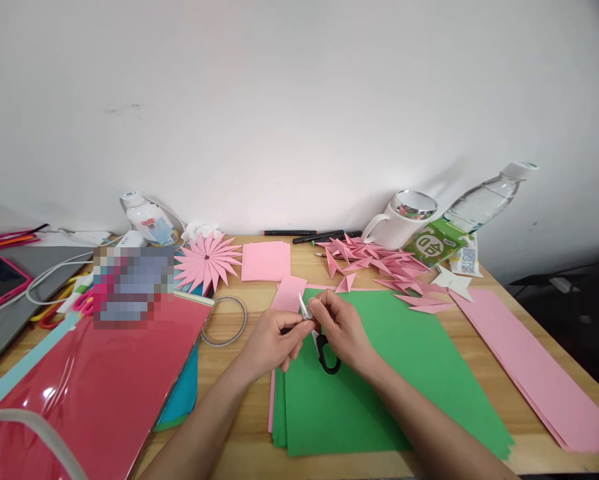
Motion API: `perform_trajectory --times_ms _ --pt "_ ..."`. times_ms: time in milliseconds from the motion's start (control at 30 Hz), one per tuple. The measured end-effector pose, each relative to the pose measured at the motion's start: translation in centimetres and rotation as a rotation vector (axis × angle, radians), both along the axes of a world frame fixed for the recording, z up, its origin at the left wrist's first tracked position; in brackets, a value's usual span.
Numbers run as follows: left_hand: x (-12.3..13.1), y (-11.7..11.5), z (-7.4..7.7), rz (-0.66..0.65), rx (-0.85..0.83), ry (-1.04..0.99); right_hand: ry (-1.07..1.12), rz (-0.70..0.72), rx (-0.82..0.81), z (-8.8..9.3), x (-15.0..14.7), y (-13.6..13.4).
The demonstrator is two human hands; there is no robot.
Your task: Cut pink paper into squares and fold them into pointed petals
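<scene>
A pair of scissors (321, 348) with black handles is held up over the left part of a stack of green paper sheets (404, 373). Its bright blade tips point up and away, and one black handle loop hangs below my fingers. Closed around it from the left is my left hand (269, 343), with a bit of dark handle showing at its fingers. My right hand (347, 333) pinches near the blades, thumb against fingers. Whether a small piece sits between the fingertips I cannot tell. Just behind the hands lies a small pink paper strip (288, 293).
Behind are a pink paper pinwheel (208, 258), pink squares (265, 261), folded pink pieces (374, 257), a white mug (399, 220) and a leaning water bottle (487, 200). Long pink strips (539, 373) lie right; a red folder (94, 380) and phone (2, 283) lie left.
</scene>
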State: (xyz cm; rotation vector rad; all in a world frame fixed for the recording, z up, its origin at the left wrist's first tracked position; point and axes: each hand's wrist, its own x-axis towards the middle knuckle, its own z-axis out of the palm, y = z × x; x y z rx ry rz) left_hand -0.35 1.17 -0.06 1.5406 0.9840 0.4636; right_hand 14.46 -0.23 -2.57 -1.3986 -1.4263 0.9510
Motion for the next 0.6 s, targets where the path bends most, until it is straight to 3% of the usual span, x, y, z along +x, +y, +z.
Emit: perform_trajectory --times_ms 400,600 --pt "0.17 -0.15 -0.12 -0.020 -0.040 0.052 0.004 -0.088 -0.065 -0.95 -0.37 0.32" --pt "0.08 -0.14 -0.03 -0.019 -0.077 0.024 0.244 -0.121 -0.125 -0.31 0.53 0.92"
